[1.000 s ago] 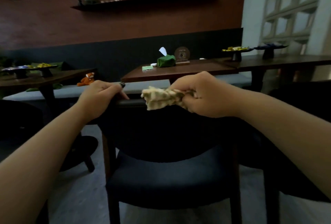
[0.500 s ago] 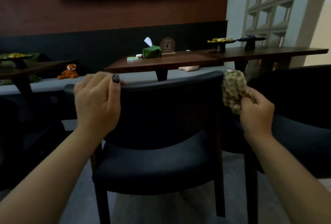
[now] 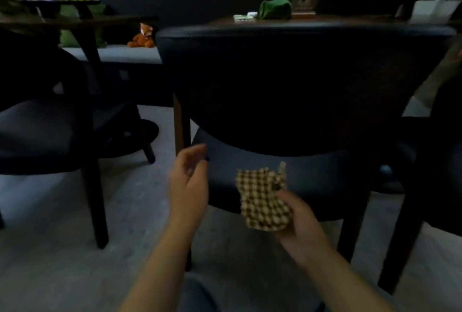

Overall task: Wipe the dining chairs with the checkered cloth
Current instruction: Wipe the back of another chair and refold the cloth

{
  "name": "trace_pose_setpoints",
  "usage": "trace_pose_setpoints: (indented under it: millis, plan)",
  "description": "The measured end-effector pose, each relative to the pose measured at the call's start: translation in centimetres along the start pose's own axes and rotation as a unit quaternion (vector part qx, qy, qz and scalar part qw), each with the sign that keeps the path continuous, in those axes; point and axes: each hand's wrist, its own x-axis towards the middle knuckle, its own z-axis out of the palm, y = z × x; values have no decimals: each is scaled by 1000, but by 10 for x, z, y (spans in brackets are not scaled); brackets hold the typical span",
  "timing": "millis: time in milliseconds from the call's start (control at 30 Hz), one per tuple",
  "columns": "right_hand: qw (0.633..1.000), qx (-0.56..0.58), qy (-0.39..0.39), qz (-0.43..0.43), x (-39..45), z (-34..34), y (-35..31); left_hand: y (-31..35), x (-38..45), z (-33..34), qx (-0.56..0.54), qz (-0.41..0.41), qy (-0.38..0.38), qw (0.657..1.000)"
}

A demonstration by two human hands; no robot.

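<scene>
While the right hand (image 3: 298, 224) grips the checkered cloth (image 3: 263, 199) bunched between thumb and curled fingers, the cloth hangs in front of the rear edge of the dark chair (image 3: 287, 82) seat, low behind the backrest. That placement suits a pass along the seat's back rim or the underside of the backrest, judging by the task. The left hand (image 3: 188, 181) holds nothing; its fingers are loosely curled, with the fingertips close to the seat's left rear corner beside the wooden leg (image 3: 178, 124), whether touching I cannot tell. Open floor (image 3: 62, 249) lies to the left; a neighbouring chair (image 3: 37, 132) stands well apart there, and another crowds the right side.
</scene>
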Motion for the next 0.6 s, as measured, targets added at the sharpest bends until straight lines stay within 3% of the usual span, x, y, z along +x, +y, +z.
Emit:
trace_pose_setpoints:
  millis: [67, 133, 233, 300, 367, 467, 600]
  plan:
    - [993, -114, 5, -3, 8, -2, 7, -23, -16, 8, -66, -154, -49, 985]
    - [966, -257, 11, -19, 13, -6, 11, -36, -24, 16, -126, -258, -110, 952]
    - [899, -432, -24, -71, 21, -12, 13, -56, -30, 21, -85, -245, -179, 949]
    - [901, -423, -38, -90, 29, -18, 14, -65, -33, 17, -54, -222, -230, 946]
    - [932, -350, -34, -92, 36, -23, 14, -69, -31, 10, -71, -242, -246, 936]
    - [970, -232, -47, -61, 43, -27, 20, -69, -26, 1, -82, -259, -177, 946]
    - [962, -248, -50, -101, 48, -27, 29, -74, -21, 5, -100, -306, -88, 943]
